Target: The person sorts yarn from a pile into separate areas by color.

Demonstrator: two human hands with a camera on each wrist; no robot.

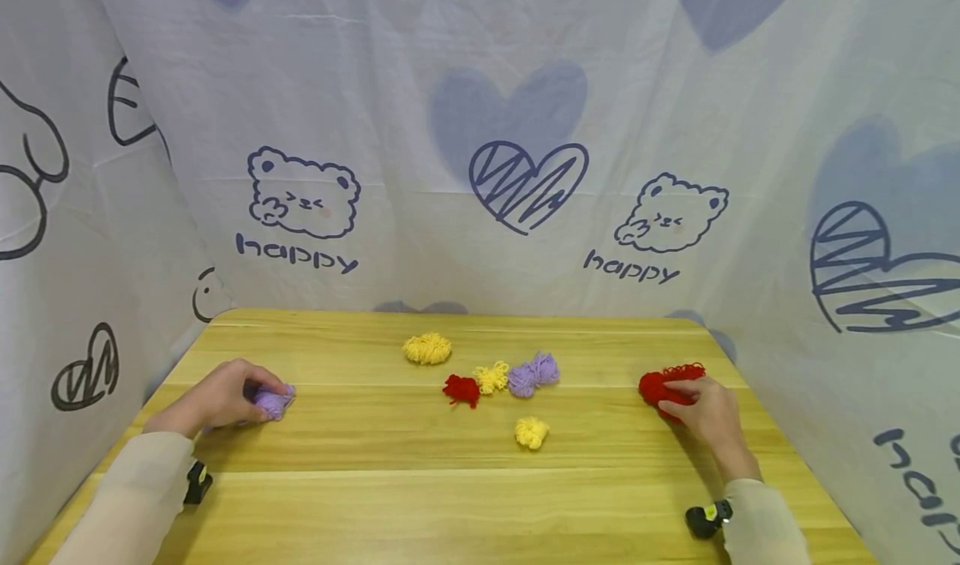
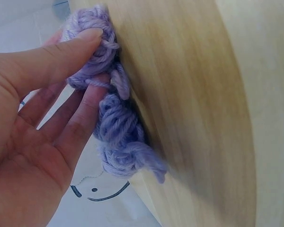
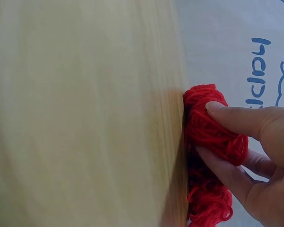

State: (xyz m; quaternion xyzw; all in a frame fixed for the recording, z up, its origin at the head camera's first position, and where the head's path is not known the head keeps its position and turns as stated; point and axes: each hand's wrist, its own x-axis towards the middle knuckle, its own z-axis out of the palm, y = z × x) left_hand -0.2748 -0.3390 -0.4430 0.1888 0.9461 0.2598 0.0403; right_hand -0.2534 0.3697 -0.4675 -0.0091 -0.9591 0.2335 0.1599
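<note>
At the table's left side my left hand (image 1: 225, 394) pinches a purple yarn bundle (image 1: 274, 402) between thumb and fingers. The left wrist view shows the gripped purple yarn (image 2: 92, 47) under the thumb, and more purple yarn (image 2: 120, 142) lies against the fingers below; whether the two are joined I cannot tell. Over on the right, my right hand (image 1: 712, 419) holds a red yarn ball (image 1: 654, 388) by thumb and fingers, low at the tabletop. Looser, curly red yarn (image 3: 210, 203) sits right beside that ball, partly behind the fingers.
Mid-table lie a large yellow yarn bundle (image 1: 427, 348), a small red one (image 1: 461, 390), a yellow one (image 1: 492, 377), purple yarn (image 1: 534, 374) and a nearer yellow bundle (image 1: 532, 432). Printed white cloth (image 1: 420, 248) hangs behind and beside the wooden table (image 1: 360, 507).
</note>
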